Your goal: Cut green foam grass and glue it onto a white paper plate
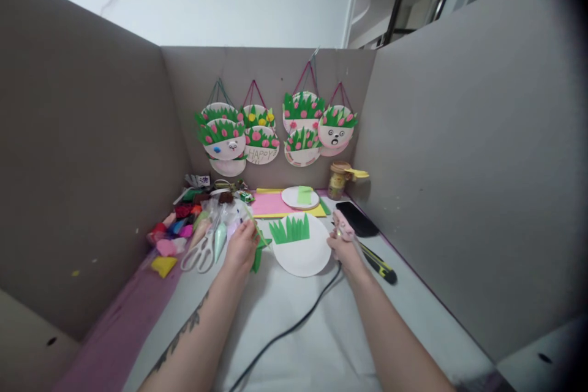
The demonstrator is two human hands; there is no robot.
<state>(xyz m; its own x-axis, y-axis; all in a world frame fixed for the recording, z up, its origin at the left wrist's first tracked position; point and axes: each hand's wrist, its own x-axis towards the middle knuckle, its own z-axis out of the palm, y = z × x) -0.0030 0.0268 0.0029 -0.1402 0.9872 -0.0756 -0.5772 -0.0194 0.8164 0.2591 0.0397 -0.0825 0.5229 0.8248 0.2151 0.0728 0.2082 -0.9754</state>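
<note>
A white paper plate (301,260) lies flat between my hands, with dark green paper grass (290,228) across its upper left part. Pinched in my left hand (242,244), left of the plate, is a thin light green paper strip (258,228). Dark green paper pieces (258,257) are beside that hand, partly hidden by it. My right hand (346,253), at the plate's right edge, is closed around a pink glue gun (343,225). A black cord (294,331) runs from it toward me. The nozzle cannot be made out clearly.
White-handled scissors (199,255) and colourful craft bits (172,245) crowd the left. A utility knife (380,264), phone (357,219) and jar (338,180) stand or lie right. Behind are small plates (289,197) on pink paper (266,203); decorated plates (261,153) hang on the back panel.
</note>
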